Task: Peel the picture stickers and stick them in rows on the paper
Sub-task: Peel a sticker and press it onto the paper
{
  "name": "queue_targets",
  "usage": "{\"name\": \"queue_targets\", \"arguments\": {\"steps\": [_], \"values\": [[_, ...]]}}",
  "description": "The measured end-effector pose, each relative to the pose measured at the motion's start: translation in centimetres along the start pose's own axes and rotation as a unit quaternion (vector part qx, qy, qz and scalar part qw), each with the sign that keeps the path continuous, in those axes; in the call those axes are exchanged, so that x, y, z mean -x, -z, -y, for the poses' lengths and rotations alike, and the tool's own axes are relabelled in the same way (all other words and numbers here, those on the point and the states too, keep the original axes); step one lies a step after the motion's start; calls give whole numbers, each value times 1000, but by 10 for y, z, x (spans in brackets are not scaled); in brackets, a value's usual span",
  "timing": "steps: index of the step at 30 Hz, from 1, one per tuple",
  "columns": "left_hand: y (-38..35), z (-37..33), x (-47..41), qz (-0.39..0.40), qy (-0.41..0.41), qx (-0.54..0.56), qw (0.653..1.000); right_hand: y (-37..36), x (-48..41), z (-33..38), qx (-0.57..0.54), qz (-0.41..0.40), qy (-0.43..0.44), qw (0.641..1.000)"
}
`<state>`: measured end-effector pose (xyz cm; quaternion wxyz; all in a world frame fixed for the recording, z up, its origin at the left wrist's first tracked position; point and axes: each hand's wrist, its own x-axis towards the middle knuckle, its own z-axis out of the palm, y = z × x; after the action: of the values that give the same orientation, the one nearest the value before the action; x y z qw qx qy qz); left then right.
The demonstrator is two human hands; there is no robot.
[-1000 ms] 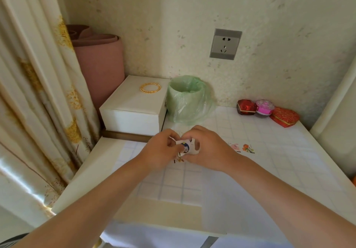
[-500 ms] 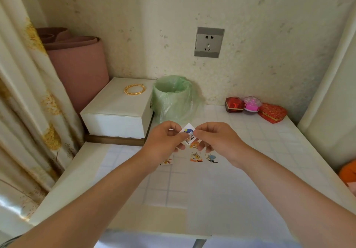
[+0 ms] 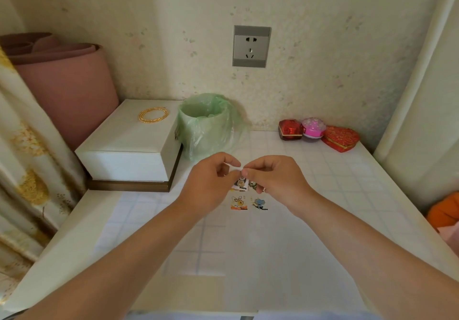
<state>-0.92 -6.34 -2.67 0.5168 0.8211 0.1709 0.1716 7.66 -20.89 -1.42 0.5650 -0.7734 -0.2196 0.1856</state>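
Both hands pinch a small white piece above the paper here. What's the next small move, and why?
Probably draw the hands apart to finish peeling. The left hand and right hand each pinch the sticker piece in the air above the paper, where the blue sticker and others already sit in rows. Whether the backing is off cannot be told.

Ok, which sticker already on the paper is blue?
The blue mouse-like picture sticker, at the right end of the nearer row, beside the orange winged sticker. It alone shows blue.
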Motion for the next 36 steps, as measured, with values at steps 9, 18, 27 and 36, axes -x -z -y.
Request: {"name": "queue_targets", "arguments": {"steps": [9, 18, 27, 36], "values": [[-7, -4, -5, -4, 56, 53, 997, 7, -1, -2, -13, -16, -11, 1000], [-9, -3, -2, 2, 63, 78, 995, 3, -2, -6, 48, -34, 49, 997], [-12, -9, 6, 1, 87, 161, 983, 3, 1, -16, 235, -96, 285, 924], [-6, -9, 3, -1, 104, 194, 975, 0, 2, -4, 46, -14, 121, 992]]}}
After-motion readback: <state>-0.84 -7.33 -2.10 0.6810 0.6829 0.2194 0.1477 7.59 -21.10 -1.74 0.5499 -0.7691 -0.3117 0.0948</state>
